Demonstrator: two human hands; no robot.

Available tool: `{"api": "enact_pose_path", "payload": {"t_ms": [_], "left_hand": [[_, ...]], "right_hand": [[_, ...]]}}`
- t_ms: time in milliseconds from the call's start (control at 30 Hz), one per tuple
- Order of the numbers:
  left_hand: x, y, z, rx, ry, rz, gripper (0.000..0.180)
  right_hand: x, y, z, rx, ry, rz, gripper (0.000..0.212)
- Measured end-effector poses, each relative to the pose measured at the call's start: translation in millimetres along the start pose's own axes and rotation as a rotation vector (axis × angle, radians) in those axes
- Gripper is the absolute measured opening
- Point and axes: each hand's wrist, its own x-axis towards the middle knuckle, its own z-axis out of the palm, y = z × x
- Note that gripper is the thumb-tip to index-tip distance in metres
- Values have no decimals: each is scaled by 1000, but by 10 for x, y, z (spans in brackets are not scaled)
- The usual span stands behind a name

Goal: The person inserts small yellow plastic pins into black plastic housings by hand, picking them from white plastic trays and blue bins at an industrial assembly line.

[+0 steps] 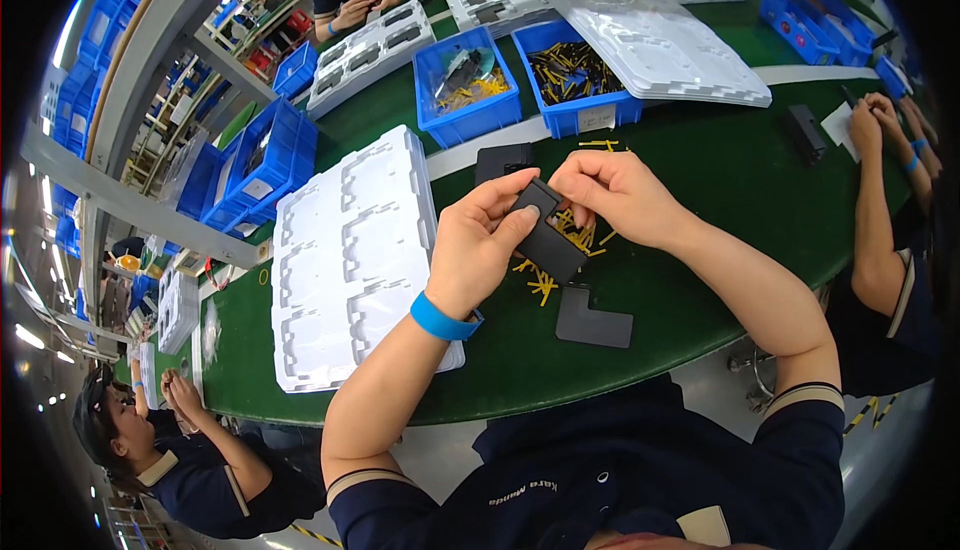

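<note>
My left hand [472, 247] grips a black plastic housing [550, 248], thumb lying on its upper face and fingers behind it. The piece is tilted above the table. My right hand [622, 196] is closed in a pinch at the housing's upper right edge; whatever sits between its fingertips is too small to make out. Small yellow strips [542, 286] lie scattered on the green table below and behind the hands. Nearer me rests a flat black L-shaped part [594, 319]. Another black part [500, 161] lies behind my left hand, partly hidden by it.
White moulded trays [350, 260] are stacked at my left. Beyond my hands stand a blue bin [468, 122] of yellow bits and a blue bin [590, 120] of dark and yellow pieces, a clear tray [690, 55] leaning over it. Co-workers sit left, right and across the green table [700, 290].
</note>
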Motion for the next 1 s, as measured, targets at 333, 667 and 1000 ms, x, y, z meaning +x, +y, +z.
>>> {"api": "enact_pose_path", "payload": {"t_ms": [333,667,1000], "left_hand": [[24,-21,-33,-62,-20,-65,37],[9,39,-31,22,-50,-57,38],[-8,-81,33,207,8,161,39]], "right_hand": [[-3,33,-35,-109,1,-94,11],[5,-10,-116,-114,-100,-102,10],[-10,81,69,-116,74,33,20]]}}
